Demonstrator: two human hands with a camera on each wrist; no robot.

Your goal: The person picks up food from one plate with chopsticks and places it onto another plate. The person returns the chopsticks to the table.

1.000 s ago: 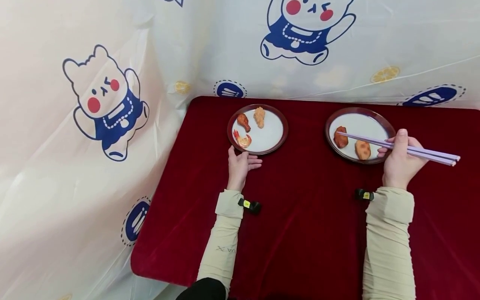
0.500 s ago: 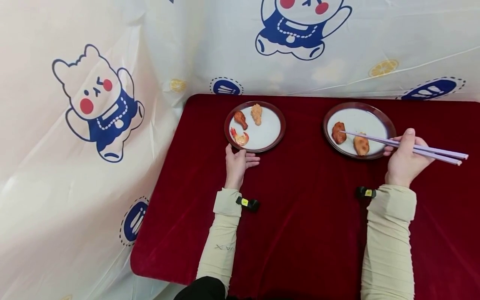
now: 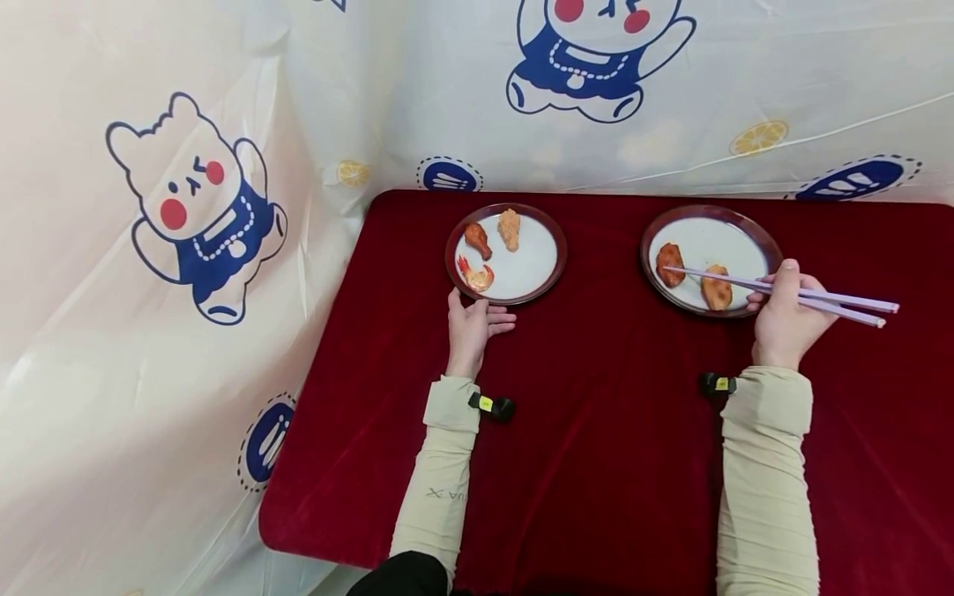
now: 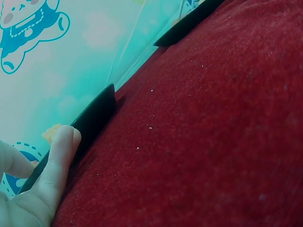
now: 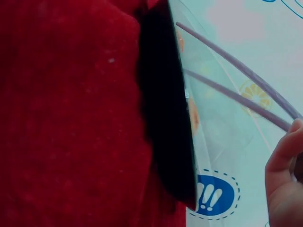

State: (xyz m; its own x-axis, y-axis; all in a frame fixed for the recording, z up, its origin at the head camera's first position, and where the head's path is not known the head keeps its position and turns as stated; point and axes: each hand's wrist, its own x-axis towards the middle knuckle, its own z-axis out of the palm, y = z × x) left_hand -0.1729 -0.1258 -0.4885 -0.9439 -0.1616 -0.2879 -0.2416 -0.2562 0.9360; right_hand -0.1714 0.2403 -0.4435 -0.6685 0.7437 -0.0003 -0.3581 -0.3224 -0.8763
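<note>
Right of frame: my right hand (image 3: 788, 321) grasps chopsticks (image 3: 850, 300), tips parted near brown meat (image 3: 670, 258); uneven pressure might roll it away. Left hand (image 3: 468, 338), fingers extended, touches left plate (image 3: 562, 254).

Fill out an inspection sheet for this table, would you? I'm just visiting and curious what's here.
Surface: dark red cloth over the tabletop.
Job's things: left plate with drumstick, breaded chicken piece and shrimp; right plate with darker browned piece and lighter browned piece.
Clutter: pale specks on the cloth.
Grips: left hand touches the left plate's near edge; right hand holds lavender chopsticks, tips over the right plate, contact with food unclear.
Cables: nothing seen.
Surroundings: pale sheeting printed with cartoon animals and lemon slices.
</note>
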